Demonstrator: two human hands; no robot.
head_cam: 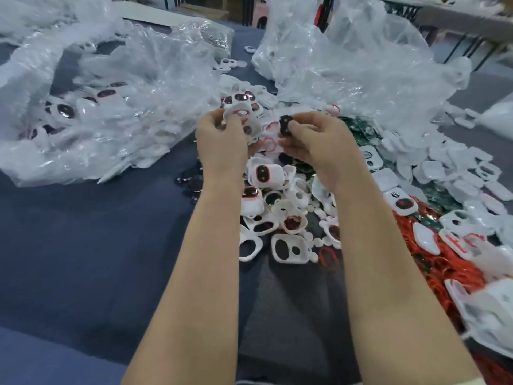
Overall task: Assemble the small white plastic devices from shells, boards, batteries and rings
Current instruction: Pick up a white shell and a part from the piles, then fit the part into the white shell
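My left hand is raised over the middle of the table and grips a white plastic shell with a red ring in it. My right hand is level with it, a little to the right, and pinches a small dark round part between thumb and fingers. The two parts are close together but apart. Below my hands lies a heap of loose white shells, some with dark oval windows. Red rings and green boards lie to the right.
Crumpled clear plastic bags lie at the left and back right, some holding more white parts. A white pile of shells spreads along the right. Dark blue cloth covers the table at the near left.
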